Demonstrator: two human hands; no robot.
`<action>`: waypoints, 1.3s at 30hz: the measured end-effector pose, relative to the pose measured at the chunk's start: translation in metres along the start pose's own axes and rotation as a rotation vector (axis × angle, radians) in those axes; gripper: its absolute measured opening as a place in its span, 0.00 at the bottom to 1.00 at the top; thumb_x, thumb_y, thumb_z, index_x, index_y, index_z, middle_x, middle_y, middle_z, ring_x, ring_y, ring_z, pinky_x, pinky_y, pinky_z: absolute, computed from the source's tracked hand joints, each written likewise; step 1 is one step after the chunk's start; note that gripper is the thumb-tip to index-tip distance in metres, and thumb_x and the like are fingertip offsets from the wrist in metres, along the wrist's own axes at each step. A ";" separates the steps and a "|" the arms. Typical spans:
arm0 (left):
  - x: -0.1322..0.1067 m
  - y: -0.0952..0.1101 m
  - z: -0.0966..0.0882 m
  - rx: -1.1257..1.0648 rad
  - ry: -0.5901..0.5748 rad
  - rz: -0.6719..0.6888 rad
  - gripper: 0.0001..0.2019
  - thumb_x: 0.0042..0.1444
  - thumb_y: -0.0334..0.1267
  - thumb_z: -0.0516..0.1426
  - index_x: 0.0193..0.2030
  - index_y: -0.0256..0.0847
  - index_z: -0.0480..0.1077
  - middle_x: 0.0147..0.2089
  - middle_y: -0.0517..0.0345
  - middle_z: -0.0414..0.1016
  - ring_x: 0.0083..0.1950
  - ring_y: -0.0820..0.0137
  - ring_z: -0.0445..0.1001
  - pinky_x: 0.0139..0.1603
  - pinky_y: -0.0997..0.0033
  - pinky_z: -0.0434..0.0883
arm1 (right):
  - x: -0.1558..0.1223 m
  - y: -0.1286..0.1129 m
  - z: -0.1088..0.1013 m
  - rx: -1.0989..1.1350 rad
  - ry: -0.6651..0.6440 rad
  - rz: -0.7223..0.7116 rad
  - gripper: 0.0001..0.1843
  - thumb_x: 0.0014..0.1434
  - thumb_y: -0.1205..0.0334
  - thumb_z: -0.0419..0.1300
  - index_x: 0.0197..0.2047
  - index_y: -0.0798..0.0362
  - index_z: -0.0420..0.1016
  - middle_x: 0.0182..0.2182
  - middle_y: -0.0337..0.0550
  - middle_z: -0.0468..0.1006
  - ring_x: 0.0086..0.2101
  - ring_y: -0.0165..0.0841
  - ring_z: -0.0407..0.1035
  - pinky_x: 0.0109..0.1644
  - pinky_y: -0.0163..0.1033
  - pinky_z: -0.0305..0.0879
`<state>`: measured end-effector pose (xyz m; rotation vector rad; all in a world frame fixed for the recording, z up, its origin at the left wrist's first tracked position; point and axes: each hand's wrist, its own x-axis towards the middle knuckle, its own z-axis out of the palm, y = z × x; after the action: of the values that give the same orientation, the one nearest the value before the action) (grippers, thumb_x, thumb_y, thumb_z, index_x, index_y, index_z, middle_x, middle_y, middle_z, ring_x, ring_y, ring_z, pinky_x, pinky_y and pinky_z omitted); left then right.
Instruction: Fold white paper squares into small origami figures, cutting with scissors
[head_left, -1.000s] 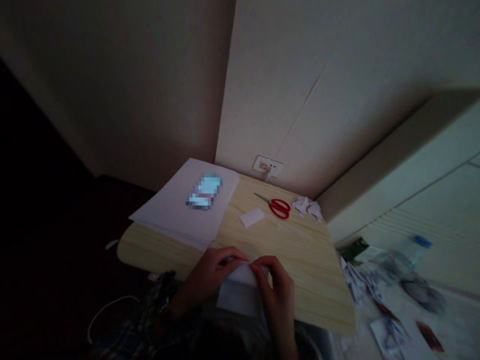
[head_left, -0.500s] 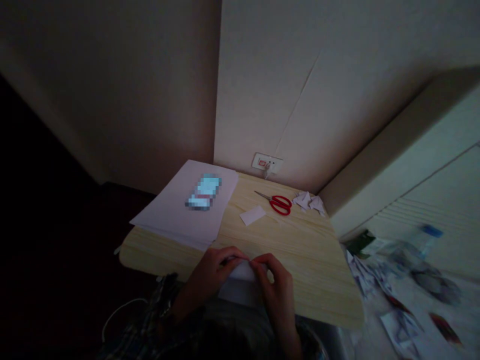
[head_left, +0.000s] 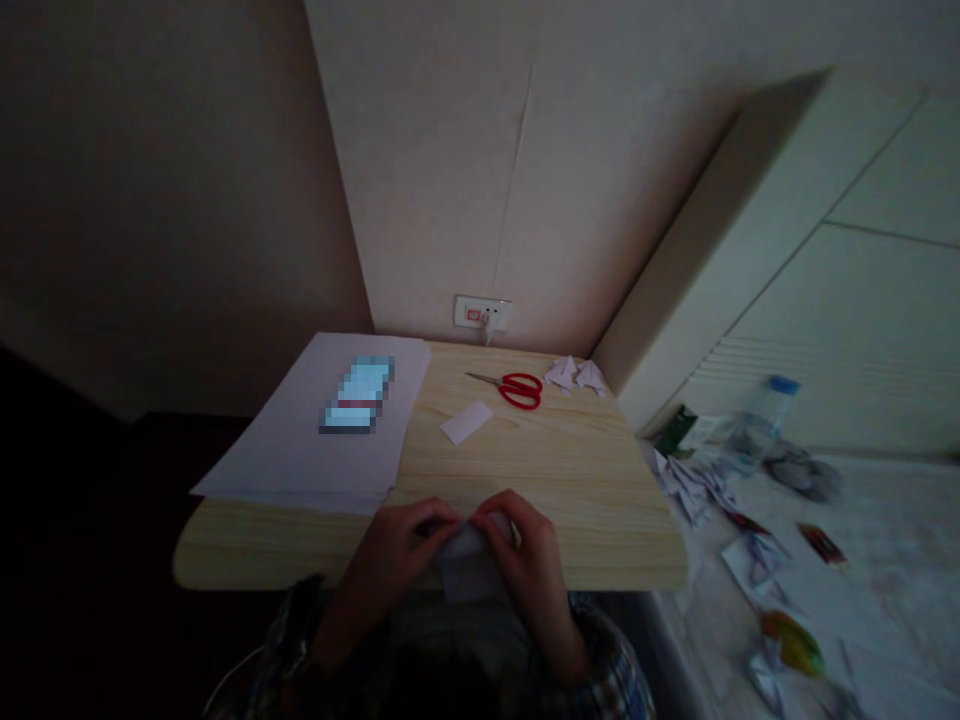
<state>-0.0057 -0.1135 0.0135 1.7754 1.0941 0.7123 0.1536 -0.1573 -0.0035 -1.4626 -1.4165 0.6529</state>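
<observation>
Between my two hands is a white sheet of paper (head_left: 466,575), its upper edge pinched near the front edge of the table. My left hand (head_left: 412,540) is closed, thumb and fingertips on the paper's upper left. At the upper right, my right hand (head_left: 521,540) pinches the same paper, fingertips almost touching those of the left. Part of the sheet hangs below the fingers. Beyond the hands lie a small white paper rectangle (head_left: 466,423) and scissors (head_left: 520,391) with red handles. Folded white paper pieces (head_left: 561,373) sit at the table's back right.
A stack of large white paper (head_left: 300,430) covers the table's left, with a phone (head_left: 360,393), screen blurred, on top. A wall socket (head_left: 482,312) with a plug is behind the wooden table (head_left: 600,500). A plastic bottle (head_left: 757,430) and paper pieces lie on the bed at right.
The view has turned to the right, so the table and its things sit further left and more of the bed shows. Both hands still pinch the paper, fingertips close together.
</observation>
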 end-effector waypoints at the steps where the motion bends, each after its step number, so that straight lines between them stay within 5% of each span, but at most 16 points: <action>1: 0.000 0.000 0.000 0.001 0.015 -0.001 0.08 0.52 0.39 0.58 0.27 0.41 0.75 0.28 0.59 0.80 0.32 0.67 0.77 0.35 0.73 0.71 | 0.000 0.000 -0.001 0.009 -0.006 0.007 0.06 0.57 0.63 0.60 0.28 0.52 0.74 0.25 0.37 0.76 0.28 0.32 0.70 0.32 0.33 0.63; 6: -0.003 -0.003 -0.002 0.004 0.156 0.014 0.07 0.52 0.39 0.58 0.26 0.42 0.75 0.27 0.59 0.80 0.32 0.67 0.77 0.36 0.73 0.71 | 0.003 -0.004 -0.005 0.046 0.022 0.041 0.09 0.58 0.60 0.59 0.28 0.52 0.72 0.22 0.36 0.73 0.27 0.31 0.69 0.32 0.33 0.63; 15: -0.002 0.001 -0.003 -0.160 0.031 -0.113 0.08 0.51 0.39 0.59 0.27 0.38 0.75 0.29 0.56 0.81 0.33 0.66 0.78 0.36 0.73 0.72 | 0.004 -0.010 -0.004 0.042 0.024 -0.046 0.10 0.59 0.61 0.58 0.26 0.53 0.71 0.22 0.37 0.72 0.26 0.31 0.68 0.31 0.33 0.62; 39: -0.004 -0.001 -0.006 -0.298 0.041 -0.150 0.05 0.46 0.34 0.60 0.28 0.39 0.78 0.30 0.56 0.82 0.34 0.67 0.79 0.37 0.73 0.72 | 0.008 -0.019 -0.005 0.039 -0.030 0.076 0.10 0.55 0.59 0.61 0.24 0.53 0.72 0.20 0.36 0.73 0.25 0.31 0.68 0.31 0.34 0.62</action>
<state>-0.0127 -0.1145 0.0156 1.4170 1.0747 0.7783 0.1511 -0.1541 0.0177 -1.4878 -1.3691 0.7491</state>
